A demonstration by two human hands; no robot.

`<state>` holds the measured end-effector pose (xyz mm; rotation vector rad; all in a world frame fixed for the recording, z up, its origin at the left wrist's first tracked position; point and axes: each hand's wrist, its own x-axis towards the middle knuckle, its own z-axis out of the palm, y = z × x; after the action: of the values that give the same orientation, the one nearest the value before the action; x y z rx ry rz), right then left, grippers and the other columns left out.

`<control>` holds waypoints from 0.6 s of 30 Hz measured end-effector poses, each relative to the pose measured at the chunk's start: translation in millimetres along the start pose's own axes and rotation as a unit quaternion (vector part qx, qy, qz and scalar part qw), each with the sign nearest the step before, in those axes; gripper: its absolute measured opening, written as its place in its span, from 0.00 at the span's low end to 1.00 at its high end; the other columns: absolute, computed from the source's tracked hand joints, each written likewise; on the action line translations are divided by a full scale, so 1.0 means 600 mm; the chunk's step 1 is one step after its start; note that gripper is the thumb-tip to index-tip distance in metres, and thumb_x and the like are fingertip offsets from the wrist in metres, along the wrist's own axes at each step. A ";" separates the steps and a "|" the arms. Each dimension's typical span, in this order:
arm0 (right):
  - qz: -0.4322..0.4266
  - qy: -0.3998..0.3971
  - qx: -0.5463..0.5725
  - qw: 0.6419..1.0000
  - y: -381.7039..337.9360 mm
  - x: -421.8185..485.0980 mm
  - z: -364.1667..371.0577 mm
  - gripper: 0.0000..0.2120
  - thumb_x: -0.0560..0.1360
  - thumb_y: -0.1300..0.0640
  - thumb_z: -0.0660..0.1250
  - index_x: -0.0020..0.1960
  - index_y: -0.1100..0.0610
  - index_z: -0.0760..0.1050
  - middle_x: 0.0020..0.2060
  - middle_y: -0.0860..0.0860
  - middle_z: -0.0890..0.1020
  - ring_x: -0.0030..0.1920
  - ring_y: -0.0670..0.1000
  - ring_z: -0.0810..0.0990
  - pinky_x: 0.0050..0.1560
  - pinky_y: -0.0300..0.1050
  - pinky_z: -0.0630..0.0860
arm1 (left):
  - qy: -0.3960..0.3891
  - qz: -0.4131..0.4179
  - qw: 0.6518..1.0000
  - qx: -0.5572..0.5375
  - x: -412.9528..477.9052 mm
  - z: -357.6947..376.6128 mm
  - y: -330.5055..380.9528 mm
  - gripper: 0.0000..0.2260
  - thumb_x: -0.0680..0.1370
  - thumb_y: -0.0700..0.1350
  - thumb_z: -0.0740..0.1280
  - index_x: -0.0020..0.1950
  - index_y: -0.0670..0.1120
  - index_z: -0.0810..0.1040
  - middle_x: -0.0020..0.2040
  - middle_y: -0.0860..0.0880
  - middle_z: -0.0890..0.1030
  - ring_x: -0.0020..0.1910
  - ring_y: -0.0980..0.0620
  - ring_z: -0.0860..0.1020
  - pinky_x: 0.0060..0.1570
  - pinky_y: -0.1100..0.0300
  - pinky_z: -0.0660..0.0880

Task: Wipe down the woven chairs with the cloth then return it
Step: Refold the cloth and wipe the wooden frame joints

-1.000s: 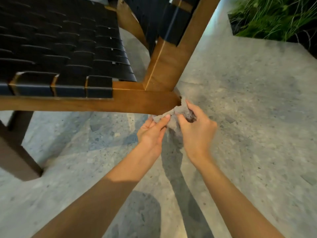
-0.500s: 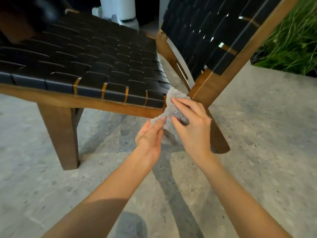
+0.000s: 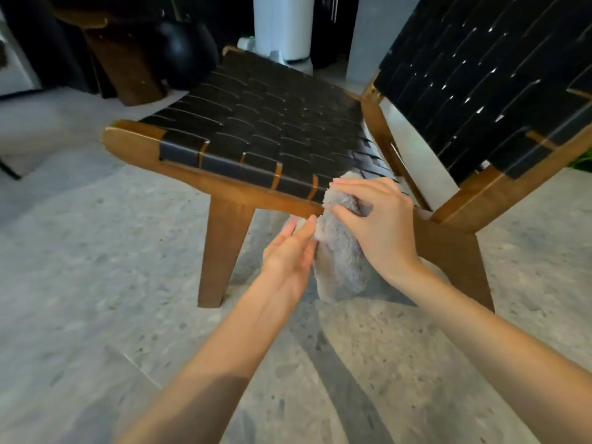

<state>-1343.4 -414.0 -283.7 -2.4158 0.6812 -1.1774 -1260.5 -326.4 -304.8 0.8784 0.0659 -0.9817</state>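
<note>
Cloth [image 3: 339, 251], grey and fluffy, hangs between both hands just before the near right corner of the woven chair [image 3: 272, 129]. The right hand [image 3: 381, 229] grips its top with curled fingers; the left hand [image 3: 288, 254] touches its left edge with nearly straight fingers. Wiping seems under way. How much is already clean cannot be told, and returning the cloth remains.
</note>
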 end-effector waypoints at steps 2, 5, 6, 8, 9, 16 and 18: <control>0.001 -0.016 0.026 1.000 -0.022 0.010 0.003 0.14 0.72 0.57 0.74 0.56 0.53 0.82 0.54 0.45 0.82 0.57 0.45 0.77 0.57 0.28 0.70 | 0.002 0.016 0.999 -0.030 -0.015 -0.026 0.022 0.25 0.76 0.37 0.67 0.72 0.41 0.67 0.61 0.42 0.79 0.57 0.52 0.79 0.59 0.59 0.74; -0.004 -0.042 0.076 0.996 -0.059 0.011 0.014 0.13 0.69 0.58 0.76 0.53 0.52 0.82 0.52 0.46 0.77 0.52 0.41 0.76 0.49 0.28 0.75 | 0.011 0.090 0.996 0.009 -0.047 -0.073 0.057 0.24 0.71 0.40 0.72 0.66 0.44 0.73 0.55 0.47 0.83 0.54 0.54 0.81 0.58 0.59 0.76; -0.002 -0.056 0.087 0.995 -0.073 0.008 0.021 0.13 0.69 0.57 0.77 0.52 0.51 0.81 0.51 0.45 0.75 0.50 0.40 0.76 0.47 0.27 0.75 | 0.023 0.122 0.992 0.028 -0.057 -0.088 0.067 0.23 0.68 0.41 0.73 0.62 0.46 0.76 0.51 0.49 0.84 0.51 0.56 0.82 0.53 0.62 0.78; 0.010 -0.080 0.095 0.992 -0.101 0.003 0.038 0.12 0.68 0.56 0.77 0.49 0.49 0.78 0.48 0.44 0.72 0.48 0.40 0.75 0.45 0.30 0.76 | 0.046 0.173 0.983 0.048 -0.071 -0.112 0.091 0.16 0.68 0.41 0.74 0.54 0.49 0.78 0.46 0.52 0.85 0.47 0.58 0.83 0.43 0.68 0.78; 0.018 -0.086 0.093 0.992 -0.115 -0.002 0.048 0.12 0.68 0.55 0.77 0.47 0.49 0.77 0.46 0.43 0.71 0.48 0.41 0.74 0.45 0.32 0.77 | 0.054 0.190 0.979 0.046 -0.076 -0.122 0.103 0.13 0.70 0.40 0.73 0.52 0.50 0.78 0.46 0.52 0.85 0.47 0.58 0.83 0.41 0.69 0.77; 0.117 -0.021 0.115 0.986 -0.193 -0.011 0.133 0.11 0.69 0.53 0.76 0.43 0.51 0.73 0.41 0.46 0.74 0.39 0.45 0.73 0.39 0.27 0.70 | 0.191 0.419 0.878 0.134 -0.070 -0.149 0.165 0.12 0.72 0.39 0.74 0.51 0.48 0.77 0.48 0.54 0.80 0.46 0.58 0.79 0.46 0.69 0.76; 0.158 0.038 0.134 0.977 -0.215 0.000 0.162 0.11 0.70 0.53 0.75 0.42 0.50 0.72 0.39 0.46 0.74 0.38 0.45 0.72 0.39 0.27 0.69 | 0.203 0.466 0.852 0.128 -0.061 -0.140 0.176 0.10 0.72 0.38 0.73 0.51 0.45 0.76 0.46 0.54 0.78 0.45 0.60 0.77 0.44 0.71 0.74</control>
<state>-1231.8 -297.6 -274.0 -1.9629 0.8352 -1.1501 -1175.9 -217.6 -280.0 1.1802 -0.1325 0.1240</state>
